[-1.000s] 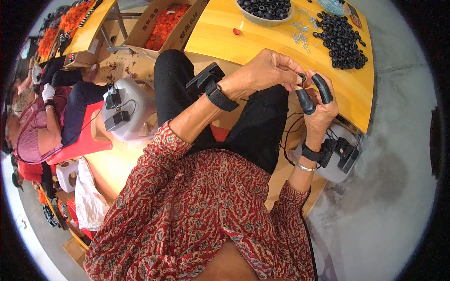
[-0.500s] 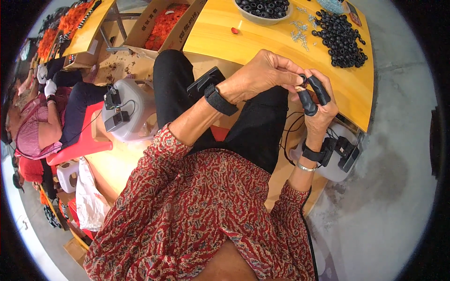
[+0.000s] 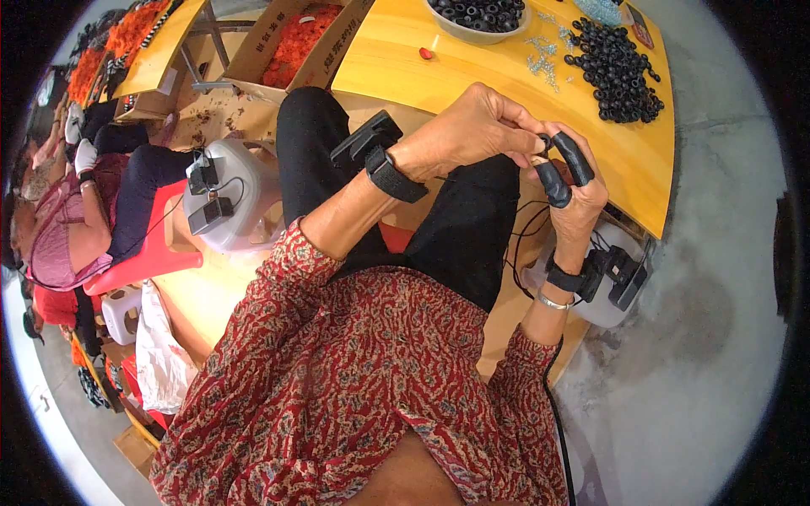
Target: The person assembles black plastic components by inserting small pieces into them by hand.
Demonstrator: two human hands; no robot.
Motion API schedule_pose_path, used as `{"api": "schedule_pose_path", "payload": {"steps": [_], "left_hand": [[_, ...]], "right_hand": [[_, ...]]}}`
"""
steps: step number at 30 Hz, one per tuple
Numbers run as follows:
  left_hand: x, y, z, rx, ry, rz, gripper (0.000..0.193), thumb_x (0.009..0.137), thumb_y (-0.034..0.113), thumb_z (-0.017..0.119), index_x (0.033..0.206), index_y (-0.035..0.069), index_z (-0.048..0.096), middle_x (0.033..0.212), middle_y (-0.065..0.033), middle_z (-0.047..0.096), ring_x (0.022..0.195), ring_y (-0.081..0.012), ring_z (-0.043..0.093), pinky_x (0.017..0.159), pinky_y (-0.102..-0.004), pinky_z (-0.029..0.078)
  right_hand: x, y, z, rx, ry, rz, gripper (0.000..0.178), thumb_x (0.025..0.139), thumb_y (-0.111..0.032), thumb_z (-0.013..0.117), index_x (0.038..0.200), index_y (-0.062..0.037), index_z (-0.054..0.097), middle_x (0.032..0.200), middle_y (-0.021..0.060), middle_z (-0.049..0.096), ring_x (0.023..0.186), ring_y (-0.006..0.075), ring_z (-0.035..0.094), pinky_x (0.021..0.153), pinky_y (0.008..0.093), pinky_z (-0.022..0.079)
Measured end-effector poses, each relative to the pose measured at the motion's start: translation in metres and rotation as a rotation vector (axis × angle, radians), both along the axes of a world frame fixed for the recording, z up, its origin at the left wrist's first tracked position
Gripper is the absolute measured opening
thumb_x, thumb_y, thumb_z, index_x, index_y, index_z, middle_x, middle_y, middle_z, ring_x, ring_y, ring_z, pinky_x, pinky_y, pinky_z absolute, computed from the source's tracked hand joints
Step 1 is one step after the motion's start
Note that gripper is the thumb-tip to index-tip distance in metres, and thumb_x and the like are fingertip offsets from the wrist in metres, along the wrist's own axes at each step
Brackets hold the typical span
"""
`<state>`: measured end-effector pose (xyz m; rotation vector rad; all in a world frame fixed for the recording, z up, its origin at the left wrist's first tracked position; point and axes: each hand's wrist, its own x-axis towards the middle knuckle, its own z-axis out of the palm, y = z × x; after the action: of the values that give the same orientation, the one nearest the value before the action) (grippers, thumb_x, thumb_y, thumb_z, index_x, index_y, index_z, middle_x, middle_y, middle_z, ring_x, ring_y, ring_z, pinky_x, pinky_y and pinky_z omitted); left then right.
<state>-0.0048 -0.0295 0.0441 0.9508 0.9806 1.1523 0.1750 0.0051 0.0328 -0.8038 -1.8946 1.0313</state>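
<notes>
My left hand is closed in a pinch on a small dark piece, which looks like one of the black ring-shaped pieces on the table. From the other side, my right hand closes on the same piece with its thumb and forefinger, both wrapped in black finger covers. The fingers hide most of the piece. Both hands are held over the near edge of the yellow table. A loose heap of black ring-shaped pieces lies beyond my right hand.
At the table's far side stands a bowl of black pieces, with small clear bits and a red piece nearby. A cardboard box holds orange fluffy material. To the left, a person in white gloves sits by a plastic jug.
Both hands keep their grip on the small dark piece at nearly the same spot. My left wrist has shifted slightly, and the whole view has moved a little.
</notes>
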Motion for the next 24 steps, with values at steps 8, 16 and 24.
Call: {"api": "schedule_pose_path", "payload": {"steps": [8,16,24], "left_hand": [[0.001,0.0,0.003,0.03,-0.054,0.007,0.015,0.082,0.004,0.067,0.094,-0.005,0.067,0.087,-0.008,0.068,0.073,-0.0128,0.065,0.07,-0.0236,0.054],[0.004,0.001,-0.004,0.033,-0.193,0.017,0.013,0.084,0.001,0.062,0.093,-0.007,0.063,0.105,-0.0135,0.065,0.086,-0.0185,0.066,0.075,-0.0305,0.057],[0.008,-0.003,-0.013,0.087,-0.314,0.019,0.017,0.09,0.009,0.059,0.099,-0.004,0.063,0.103,-0.0115,0.065,0.087,-0.0161,0.065,0.077,-0.0301,0.056]], "right_hand": [[-0.004,-0.001,0.0,0.069,0.028,0.028,0.032,0.081,-0.004,0.067,0.112,0.0032,0.06,0.108,0.0093,0.061,0.09,0.0165,0.06,0.075,0.0255,0.05],[-0.005,0.001,-0.001,0.238,-0.024,0.007,0.03,0.079,-0.002,0.069,0.107,0.0048,0.061,0.1,0.0111,0.062,0.087,0.0181,0.06,0.075,0.0269,0.049],[-0.004,-0.004,0.005,0.243,-0.068,-0.048,0.029,0.078,-0.004,0.07,0.105,0.0026,0.061,0.094,0.0072,0.063,0.079,0.0149,0.06,0.073,0.0256,0.049]]}}
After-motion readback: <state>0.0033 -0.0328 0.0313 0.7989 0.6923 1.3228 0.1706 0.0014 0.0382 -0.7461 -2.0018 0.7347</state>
